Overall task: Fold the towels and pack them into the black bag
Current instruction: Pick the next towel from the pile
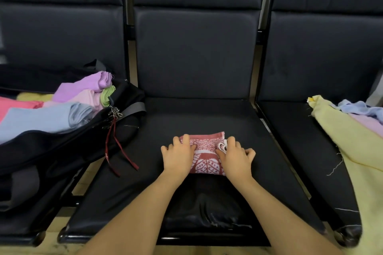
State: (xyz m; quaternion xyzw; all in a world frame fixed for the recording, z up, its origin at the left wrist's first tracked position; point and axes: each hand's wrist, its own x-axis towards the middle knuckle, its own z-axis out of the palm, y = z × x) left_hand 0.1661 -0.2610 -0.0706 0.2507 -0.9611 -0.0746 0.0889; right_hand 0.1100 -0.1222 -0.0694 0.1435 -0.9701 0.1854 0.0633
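Observation:
A small red towel with a white pattern [205, 152] lies folded on the middle black seat [207, 118]. My left hand [178, 156] presses flat on its left side. My right hand [235, 156] presses on its right side, by a white loop at the towel's edge. The open black bag [68, 145] sits on the left seat, and folded towels fill it: purple [83, 86], pink [87, 97], green [107, 95], blue-grey [41, 119] and a coral one [16, 104].
A heap of unfolded towels lies on the right seat: pale yellow [348, 147], light blue [360, 107] and lilac [371, 124]. A red cord [116, 151] hangs from the bag's zip over the seat gap. Seat backs rise behind.

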